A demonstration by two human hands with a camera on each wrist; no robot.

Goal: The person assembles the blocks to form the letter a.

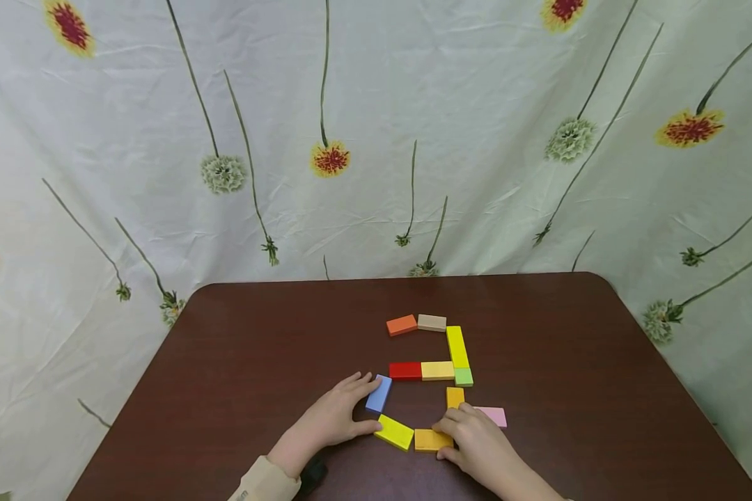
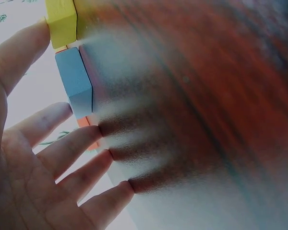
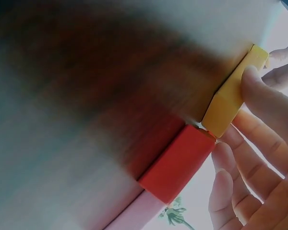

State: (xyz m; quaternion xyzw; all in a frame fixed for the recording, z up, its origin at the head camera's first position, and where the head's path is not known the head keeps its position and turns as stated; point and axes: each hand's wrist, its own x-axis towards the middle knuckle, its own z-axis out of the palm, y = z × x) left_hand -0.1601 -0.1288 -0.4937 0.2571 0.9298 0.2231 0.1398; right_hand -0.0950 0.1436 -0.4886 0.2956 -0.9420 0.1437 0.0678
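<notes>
My left hand spreads beside two blocks, its fingers fairly straight. Its thumb tip touches a bright yellow block, and its index fingertip is at a blue block; in the left wrist view these are the yellow block and the blue block. My right hand pinches an amber block between thumb and index finger. In the right wrist view, the end of that amber block meets a red block, with a pink block beyond it. My hand hides part of this row from the head.
Farther back on the brown table an orange block, a beige block, a long yellow block, a green block, a pale yellow block and a red block form a line. Another amber block stands nearer. A flowered cloth hangs behind.
</notes>
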